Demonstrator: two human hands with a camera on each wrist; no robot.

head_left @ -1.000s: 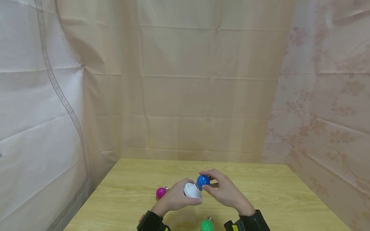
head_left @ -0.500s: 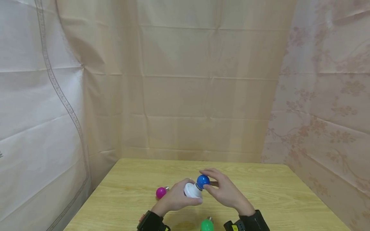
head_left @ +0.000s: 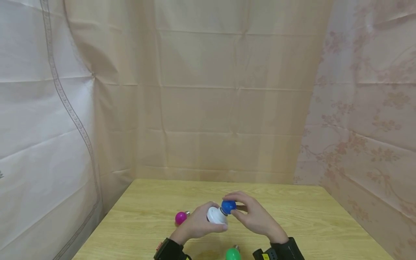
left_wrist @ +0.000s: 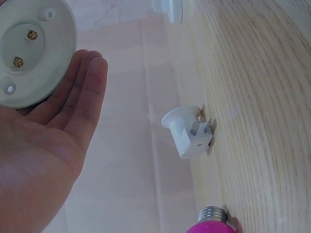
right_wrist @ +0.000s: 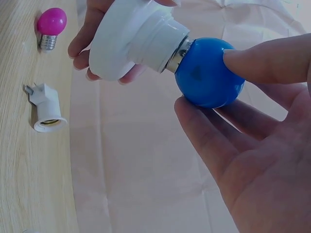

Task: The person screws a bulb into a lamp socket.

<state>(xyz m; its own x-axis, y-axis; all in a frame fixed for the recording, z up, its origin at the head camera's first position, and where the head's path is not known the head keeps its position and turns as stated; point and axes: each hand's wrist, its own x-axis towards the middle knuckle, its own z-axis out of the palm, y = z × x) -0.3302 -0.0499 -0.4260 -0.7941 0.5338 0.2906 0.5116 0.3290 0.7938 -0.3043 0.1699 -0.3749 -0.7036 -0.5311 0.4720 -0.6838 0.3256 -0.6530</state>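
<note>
My left hand [head_left: 204, 221] grips a white round lamp holder [head_left: 215, 215] by its wide base. In the left wrist view the holder's underside [left_wrist: 54, 80] shows two brass screws. My right hand [head_left: 256, 216] pinches a blue light bulb [head_left: 228, 207] between thumb and fingers, to the right of the holder. The right wrist view shows the blue bulb's metal base [right_wrist: 178, 56] in the holder's mouth, part of the metal still visible. Both are held above the table, tilted.
On the wooden table [head_left: 156, 195] a pink bulb [head_left: 180, 217] lies left of my left hand. A green bulb [head_left: 233, 254] lies at the near side between my wrists. A white plug-in socket adapter [right_wrist: 46, 108] lies near the pink bulb. Cloth curtains [head_left: 227, 108] surround the table.
My right fingers have shifted slightly round the blue bulb, the upper ones now covering its top edge. The left hand and the lamp holder stay almost in place.
</note>
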